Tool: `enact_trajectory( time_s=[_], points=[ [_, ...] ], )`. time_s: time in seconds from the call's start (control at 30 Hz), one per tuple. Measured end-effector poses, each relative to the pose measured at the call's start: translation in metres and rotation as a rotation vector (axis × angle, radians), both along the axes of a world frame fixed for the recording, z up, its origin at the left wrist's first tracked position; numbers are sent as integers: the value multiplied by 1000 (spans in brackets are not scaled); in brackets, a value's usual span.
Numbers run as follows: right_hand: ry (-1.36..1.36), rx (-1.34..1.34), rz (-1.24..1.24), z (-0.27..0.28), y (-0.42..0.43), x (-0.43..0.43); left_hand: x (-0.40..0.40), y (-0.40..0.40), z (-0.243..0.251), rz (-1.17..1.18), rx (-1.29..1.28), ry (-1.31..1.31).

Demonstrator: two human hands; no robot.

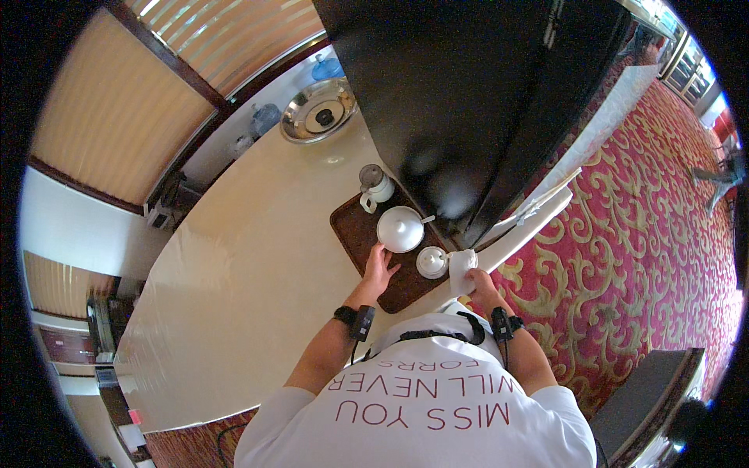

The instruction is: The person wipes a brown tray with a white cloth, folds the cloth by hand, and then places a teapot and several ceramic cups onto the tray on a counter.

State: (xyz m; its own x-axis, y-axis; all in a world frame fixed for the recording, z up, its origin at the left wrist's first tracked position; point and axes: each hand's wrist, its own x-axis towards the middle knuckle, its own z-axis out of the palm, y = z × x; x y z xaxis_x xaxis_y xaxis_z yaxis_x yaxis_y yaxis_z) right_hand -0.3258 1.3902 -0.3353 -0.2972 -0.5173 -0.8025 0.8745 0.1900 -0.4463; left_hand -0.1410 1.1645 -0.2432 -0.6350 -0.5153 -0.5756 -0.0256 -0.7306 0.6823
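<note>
My left hand [380,270] has its fingers spread over a dark brown tray [354,225], with fingertips at the near edge of a white lidded bowl [400,228]. A spoon handle [429,219] sticks out from under the bowl's lid. My right hand [481,285] grips a white piece, perhaps folded cloth or paper [462,270], at the tray's right edge. Close beside that piece stands a small white lidded pot [432,262], also with a spoon. A white jug with a grey lid [376,184] is at the tray's far end.
The tray lies on a pale round table [234,275]. A tall black panel [456,105] rises right behind it. A round metal dish with a glass lid [320,111] sits at the table's far edge. Red patterned carpet [608,251] covers the floor on the right.
</note>
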Motion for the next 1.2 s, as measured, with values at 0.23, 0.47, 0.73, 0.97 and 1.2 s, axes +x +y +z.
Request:
enact_trajectory(
  time_s=[0.23, 0.47, 0.73, 0.97, 1.2],
  points=[
    [591, -319, 144, -94, 14, -5, 12, 2, 3, 135, -49, -135],
    [707, -148, 161, -7, 18, 9, 69, 7, 79, 134, 80, 250],
    [526, -253, -137, 154, 2, 84, 137, 38, 126, -10, 62, 339],
    [368, -583, 375, 202, -59, 186, 180, 79, 119, -237, -160, 260],
    [324, -518, 522, 184, -81, 245, 245, 83, 120, -147, -446, 20]
  ],
)
